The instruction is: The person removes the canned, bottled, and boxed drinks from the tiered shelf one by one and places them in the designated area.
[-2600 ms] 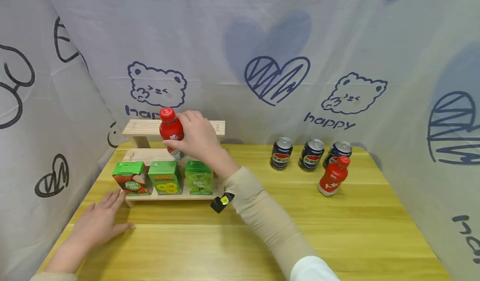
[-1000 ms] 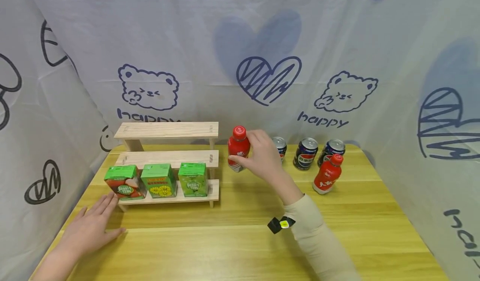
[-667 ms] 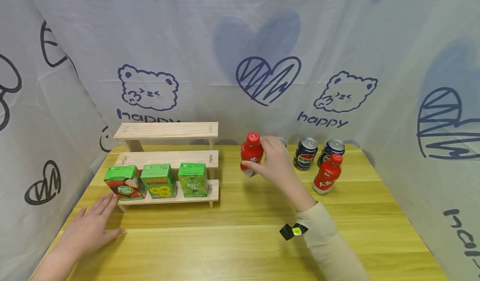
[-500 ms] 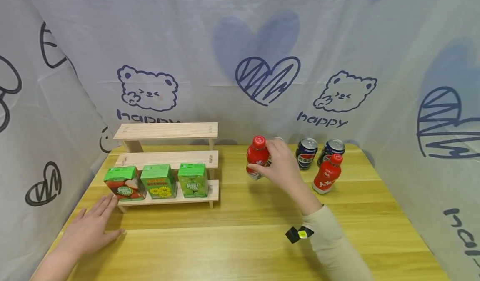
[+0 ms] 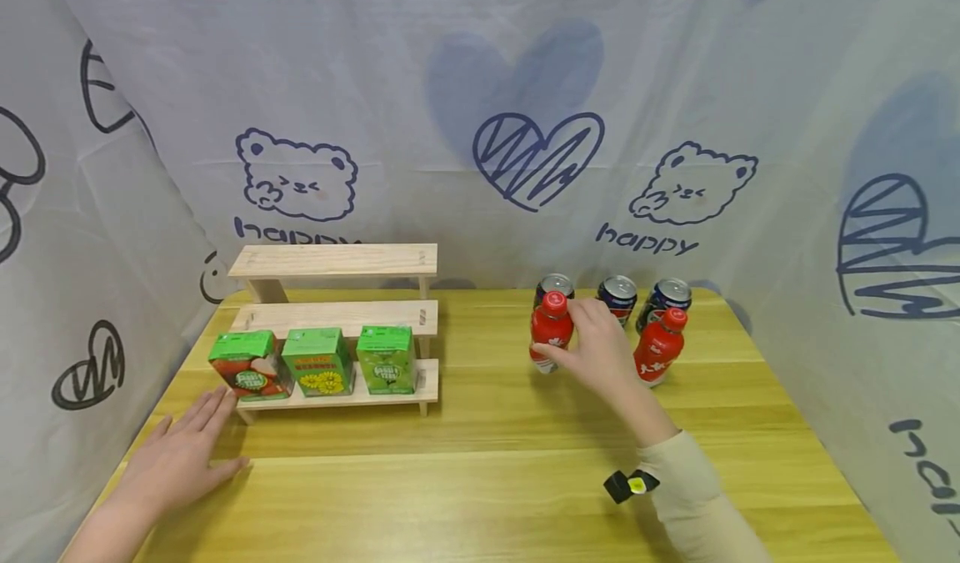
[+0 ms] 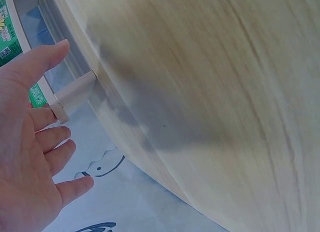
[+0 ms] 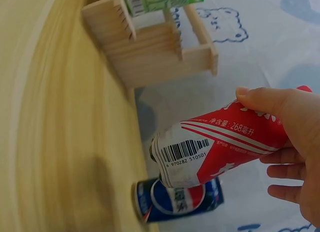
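A red bottle (image 5: 551,332) is gripped by the curled fingers (image 5: 581,354) of the right hand (image 5: 600,354), held just above the bench (image 5: 480,480) in front of three blue cans (image 5: 617,294) and left of a second red bottle (image 5: 658,345). The left hand (image 5: 180,454) is laid flat on the bench, fingers straight, beside the wooden shelf (image 5: 333,313), on whose lowest step three green cartons (image 5: 318,363) are lined up.

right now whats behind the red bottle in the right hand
Directly behind the held red bottle stands a blue can, with only its silver top and a bit of its side showing. The bottle and the right hand cover the rest of it. Two more blue cans stand further right.
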{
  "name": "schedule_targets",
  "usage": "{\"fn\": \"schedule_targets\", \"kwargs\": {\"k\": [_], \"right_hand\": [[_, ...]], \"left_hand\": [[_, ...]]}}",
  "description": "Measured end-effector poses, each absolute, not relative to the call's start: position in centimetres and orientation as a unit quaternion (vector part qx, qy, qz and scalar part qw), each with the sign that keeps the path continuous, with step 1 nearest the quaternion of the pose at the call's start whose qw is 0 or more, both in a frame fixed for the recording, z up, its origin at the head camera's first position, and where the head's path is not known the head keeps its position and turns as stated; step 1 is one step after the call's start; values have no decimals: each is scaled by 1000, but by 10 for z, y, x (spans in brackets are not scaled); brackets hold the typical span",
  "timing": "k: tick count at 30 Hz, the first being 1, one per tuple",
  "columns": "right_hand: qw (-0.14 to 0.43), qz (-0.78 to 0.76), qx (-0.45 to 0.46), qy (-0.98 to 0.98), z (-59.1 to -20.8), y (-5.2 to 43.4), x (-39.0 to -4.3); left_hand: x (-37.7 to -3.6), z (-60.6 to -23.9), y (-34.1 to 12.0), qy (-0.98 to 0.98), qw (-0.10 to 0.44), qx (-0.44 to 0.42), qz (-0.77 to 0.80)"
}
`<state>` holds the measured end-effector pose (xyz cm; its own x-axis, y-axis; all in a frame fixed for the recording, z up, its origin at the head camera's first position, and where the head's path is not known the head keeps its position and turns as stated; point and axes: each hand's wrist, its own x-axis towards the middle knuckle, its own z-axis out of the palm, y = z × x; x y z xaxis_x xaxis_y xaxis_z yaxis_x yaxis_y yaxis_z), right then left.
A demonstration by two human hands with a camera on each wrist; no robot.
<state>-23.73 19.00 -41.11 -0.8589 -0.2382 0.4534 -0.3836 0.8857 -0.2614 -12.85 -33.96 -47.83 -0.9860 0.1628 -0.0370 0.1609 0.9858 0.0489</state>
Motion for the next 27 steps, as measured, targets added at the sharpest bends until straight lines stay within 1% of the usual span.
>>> {"fn": "schedule_targets", "kwargs": {"k": [8, 14, 27], "right_hand": [[184, 164, 141, -959, -429, 211, -240], [180, 154, 139, -962, -437, 224, -244], [156, 166, 114, -967, -452, 239, -246]], "left_hand": [[-128, -480, -340, 996, 23, 81, 24], [-128, -480, -340, 996, 20, 81, 24], [-129, -479, -340, 996, 21, 82, 22]]}}
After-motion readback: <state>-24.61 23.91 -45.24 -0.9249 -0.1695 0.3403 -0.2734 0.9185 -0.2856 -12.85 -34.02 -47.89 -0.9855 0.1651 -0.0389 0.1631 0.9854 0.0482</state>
